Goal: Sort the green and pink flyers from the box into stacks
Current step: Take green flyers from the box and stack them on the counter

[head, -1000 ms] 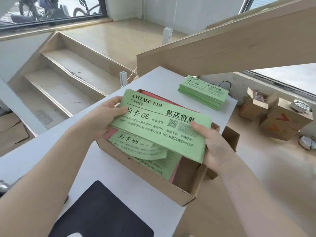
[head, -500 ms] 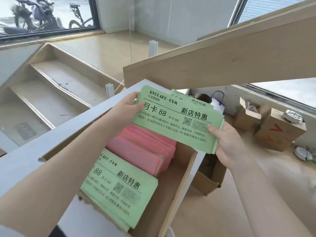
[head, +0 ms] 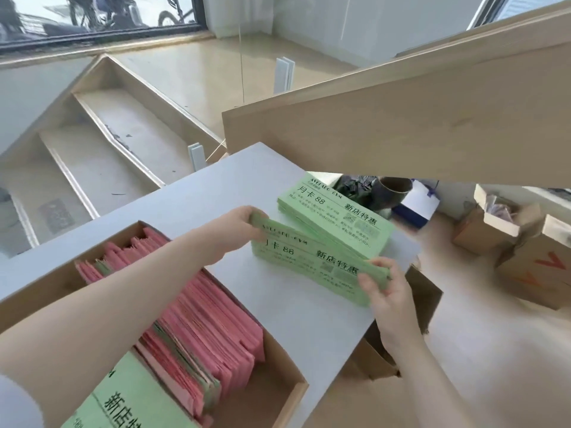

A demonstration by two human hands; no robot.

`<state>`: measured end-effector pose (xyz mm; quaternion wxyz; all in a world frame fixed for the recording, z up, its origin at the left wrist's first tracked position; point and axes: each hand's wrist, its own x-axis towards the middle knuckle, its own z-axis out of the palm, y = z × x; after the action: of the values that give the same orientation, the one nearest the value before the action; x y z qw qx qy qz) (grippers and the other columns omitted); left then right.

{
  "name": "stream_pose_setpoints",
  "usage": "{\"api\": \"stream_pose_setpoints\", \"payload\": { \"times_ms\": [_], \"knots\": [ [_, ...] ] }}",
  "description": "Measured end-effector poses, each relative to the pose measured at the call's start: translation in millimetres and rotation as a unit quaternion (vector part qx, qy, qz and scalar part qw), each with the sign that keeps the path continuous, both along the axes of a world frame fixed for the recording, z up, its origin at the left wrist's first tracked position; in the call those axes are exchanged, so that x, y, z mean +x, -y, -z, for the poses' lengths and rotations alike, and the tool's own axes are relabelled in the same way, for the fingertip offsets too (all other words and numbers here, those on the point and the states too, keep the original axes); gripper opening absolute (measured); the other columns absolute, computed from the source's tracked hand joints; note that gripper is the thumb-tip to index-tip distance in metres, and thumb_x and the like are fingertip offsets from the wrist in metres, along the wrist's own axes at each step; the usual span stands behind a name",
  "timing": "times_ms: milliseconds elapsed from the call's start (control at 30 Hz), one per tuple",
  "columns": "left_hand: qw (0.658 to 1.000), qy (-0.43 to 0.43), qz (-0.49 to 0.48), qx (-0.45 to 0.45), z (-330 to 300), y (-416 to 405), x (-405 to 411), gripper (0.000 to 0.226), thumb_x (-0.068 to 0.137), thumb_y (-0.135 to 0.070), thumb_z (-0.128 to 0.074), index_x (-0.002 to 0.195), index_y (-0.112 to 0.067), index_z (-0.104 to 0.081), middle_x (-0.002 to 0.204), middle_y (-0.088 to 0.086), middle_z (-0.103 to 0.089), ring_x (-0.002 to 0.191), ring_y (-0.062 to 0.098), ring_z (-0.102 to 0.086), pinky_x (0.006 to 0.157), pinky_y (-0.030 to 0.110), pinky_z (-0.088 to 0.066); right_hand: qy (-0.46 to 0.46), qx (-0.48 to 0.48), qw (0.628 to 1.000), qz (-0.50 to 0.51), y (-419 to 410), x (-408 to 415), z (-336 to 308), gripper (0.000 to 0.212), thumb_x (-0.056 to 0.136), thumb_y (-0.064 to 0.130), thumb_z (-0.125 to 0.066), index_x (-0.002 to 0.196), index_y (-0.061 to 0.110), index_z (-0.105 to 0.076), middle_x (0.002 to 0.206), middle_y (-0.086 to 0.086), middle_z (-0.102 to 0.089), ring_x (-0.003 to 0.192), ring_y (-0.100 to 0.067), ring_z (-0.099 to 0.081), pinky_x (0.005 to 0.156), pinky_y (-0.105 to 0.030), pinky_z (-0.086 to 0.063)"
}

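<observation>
A bundle of green flyers is held between both hands just above the white table. My left hand grips its upper left corner. My right hand pinches its lower right end. Right behind the bundle, a stack of green flyers lies at the table's far right corner. The cardboard box sits at the near left, filled with pink flyers standing on edge, a few green ones among them. More green flyers lie at the box's near end.
A slanted wooden stair beam hangs over the table's far side. Open cardboard boxes stand on the floor to the right. Another box sits below the table's right edge. Stairs descend at the left.
Both hands have carried the green bundle out of the box, away and to the right, and lowered it beside the green stack. The camera now looks further down.
</observation>
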<state>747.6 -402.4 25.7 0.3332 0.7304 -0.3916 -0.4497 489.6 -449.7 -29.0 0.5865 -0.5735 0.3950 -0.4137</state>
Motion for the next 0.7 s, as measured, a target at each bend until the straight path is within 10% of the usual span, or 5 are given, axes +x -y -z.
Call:
{"api": "stream_pose_setpoints", "payload": {
  "times_ms": [167, 533, 700],
  "knots": [
    [0.995, -0.023, 0.048, 0.087, 10.4, 10.2, -1.6, 0.036, 0.089, 0.003, -0.047, 0.120, -0.016, -0.050, 0.122, -0.003, -0.058, 0.118, 0.017, -0.048, 0.104, 0.032, -0.036, -0.063, 0.009, 0.998, -0.025, 5.7, -0.9, 18.7, 0.043, 0.083, -0.004, -0.062, 0.079, 0.039, -0.059, 0.102, 0.003, -0.069, 0.102, -0.014, -0.062, 0.090, -0.031, -0.049],
    [0.995, -0.080, 0.039, 0.039, 15.0, 16.3, 1.1, 0.042, 0.092, 0.010, -0.033, 0.112, -0.021, -0.055, 0.109, -0.008, -0.062, 0.104, 0.006, -0.055, 0.085, 0.014, -0.043, -0.020, 0.044, 0.999, -0.025, 6.8, 11.1, 22.5, 0.018, 0.086, -0.004, -0.059, 0.100, 0.006, -0.056, 0.102, -0.002, -0.072, 0.100, -0.017, -0.065, 0.083, -0.025, -0.052],
    [0.998, -0.051, 0.001, -0.026, 10.4, 22.1, 4.3, 0.031, 0.096, 0.003, -0.034, 0.089, -0.017, -0.057, 0.098, 0.000, -0.060, 0.101, 0.014, -0.054, 0.103, 0.029, -0.043, -0.035, -0.012, 0.999, 0.008, 9.3, 3.3, 13.7, 0.034, 0.087, -0.002, -0.058, 0.084, 0.032, -0.060, 0.100, 0.003, -0.069, 0.102, -0.014, -0.062, 0.090, -0.028, -0.047]
  ]
}}
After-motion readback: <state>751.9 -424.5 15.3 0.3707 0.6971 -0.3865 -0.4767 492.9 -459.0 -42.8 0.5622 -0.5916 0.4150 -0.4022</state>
